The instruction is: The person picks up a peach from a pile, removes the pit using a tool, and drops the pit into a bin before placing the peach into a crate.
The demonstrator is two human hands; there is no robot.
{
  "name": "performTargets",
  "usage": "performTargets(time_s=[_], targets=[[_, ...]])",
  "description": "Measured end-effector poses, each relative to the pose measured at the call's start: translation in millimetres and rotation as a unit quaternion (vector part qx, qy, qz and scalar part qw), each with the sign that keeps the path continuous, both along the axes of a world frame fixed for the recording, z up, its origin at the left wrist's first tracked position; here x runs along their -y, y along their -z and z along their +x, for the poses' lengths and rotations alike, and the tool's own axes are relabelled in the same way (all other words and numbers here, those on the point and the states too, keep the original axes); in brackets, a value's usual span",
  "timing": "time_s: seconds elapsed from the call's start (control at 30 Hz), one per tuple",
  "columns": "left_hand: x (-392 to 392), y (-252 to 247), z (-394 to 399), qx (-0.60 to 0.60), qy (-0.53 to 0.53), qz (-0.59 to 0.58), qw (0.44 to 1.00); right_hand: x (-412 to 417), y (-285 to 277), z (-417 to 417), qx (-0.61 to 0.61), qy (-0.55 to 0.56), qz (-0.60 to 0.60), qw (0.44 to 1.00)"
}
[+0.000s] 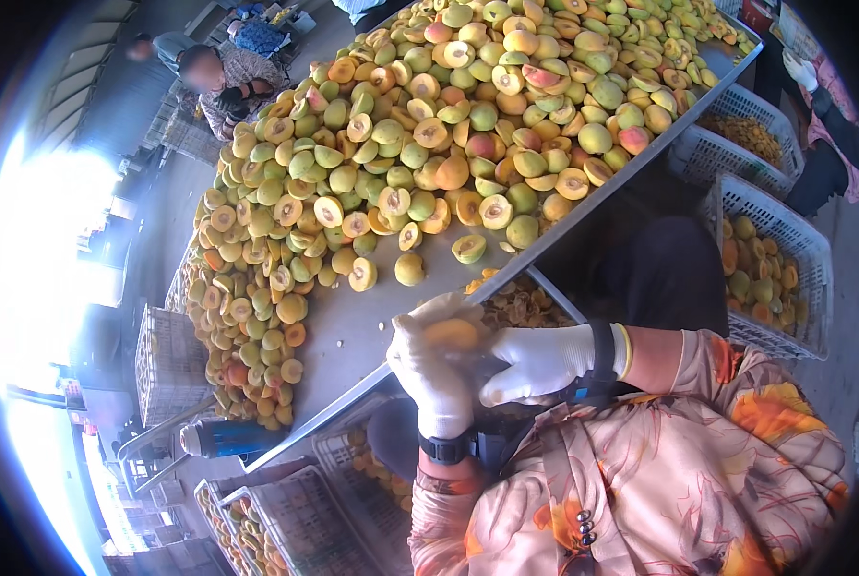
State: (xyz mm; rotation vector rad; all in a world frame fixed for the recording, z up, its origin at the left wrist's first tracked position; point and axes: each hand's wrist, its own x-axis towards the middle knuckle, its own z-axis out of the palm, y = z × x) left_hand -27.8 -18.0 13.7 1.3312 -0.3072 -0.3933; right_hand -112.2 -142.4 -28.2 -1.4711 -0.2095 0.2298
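Note:
My left hand [429,374], in a white knit glove, holds a yellow peach half [451,334] above the near edge of a metal table [350,338]. My right hand [537,360], gloved in white too, is close against that fruit. Blur hides its fingertips, and whether a tool is in them is unclear. Beyond my hands a big heap of halved peaches [429,133] covers much of the tabletop, many with the cut face and pit hollow showing. One loose half [469,248] lies near the edge. Orange-brown scraps [523,306] fill a container below my hands.
White plastic crates of peach halves [760,273] and scraps [742,137] stand right of the table. More crates [314,525] are at lower left. A blue flask [231,438] lies by the table corner. A co-worker [228,86] is across the heap; another person's gloved hand [800,70] shows at right.

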Motion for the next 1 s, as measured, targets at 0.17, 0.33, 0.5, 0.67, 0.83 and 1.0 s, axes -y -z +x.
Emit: performTargets(time_s=[0.17, 0.33, 0.5, 0.67, 0.83, 1.0], targets=[[-8, -3, 5, 0.068, 0.03, 0.03, 0.997, 0, -28, -6, -0.188, -0.11, 0.198, 0.956], [-24, -7, 12, -0.032, -0.062, -0.021, 0.997, 0, -23, -4, -0.205, -0.168, 0.256, 0.93], [-148, 17, 73, 0.059, -0.254, 0.149, 0.954, 13, 47, -21, -0.013, -0.047, -0.293, 0.955], [-172, 32, 109, 0.365, -0.155, 0.604, 0.691, 21, 47, -18, -0.098, -0.096, -0.346, 0.928], [-27, 54, 148, 0.304, 0.058, 0.529, 0.79, 13, 42, -14, -0.102, -0.081, -0.371, 0.92], [20, 89, 157, 0.426, 0.164, 0.6, 0.656, 23, 45, -13, -0.103, -0.073, -0.36, 0.924]])
